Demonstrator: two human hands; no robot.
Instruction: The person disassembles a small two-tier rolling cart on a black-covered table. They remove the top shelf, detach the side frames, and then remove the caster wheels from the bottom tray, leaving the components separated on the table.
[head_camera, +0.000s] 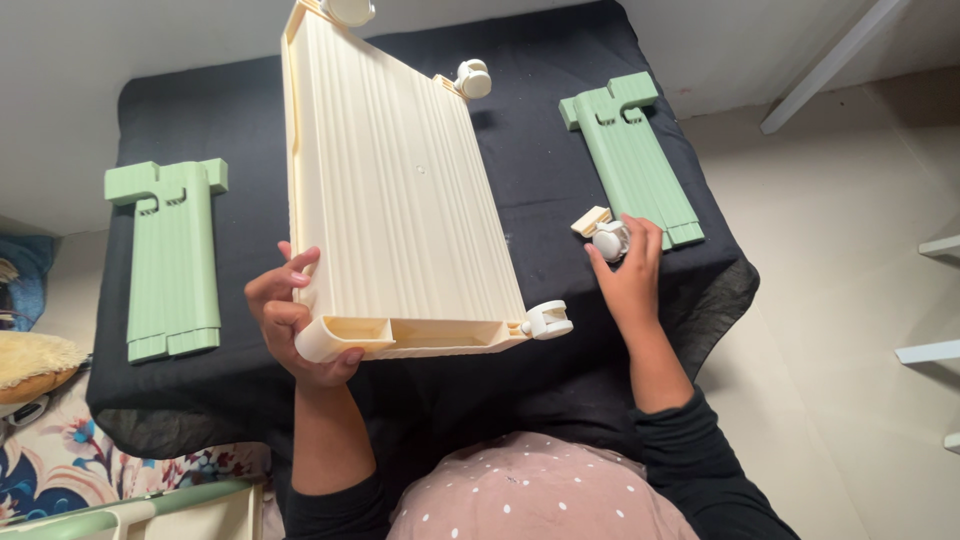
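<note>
My left hand (292, 318) grips the near left corner of a cream ribbed plastic tray (395, 190), held upside down and tilted above a table covered in black cloth (530, 170). Caster wheels sit at three of its corners: top left (348, 10), top right (473, 78) and near right (548, 320). My right hand (630, 272) rests on the cloth with its fingers closed around a loose white caster wheel (610, 240). A small cream clip (591, 221) lies just beside that wheel.
Two mint green ribbed side panels lie flat on the cloth, one at the left (170, 258), one at the right (630, 158). A floral fabric (60, 470) and another green and cream part (140, 510) sit at lower left. White bars (830, 65) stand on the floor at right.
</note>
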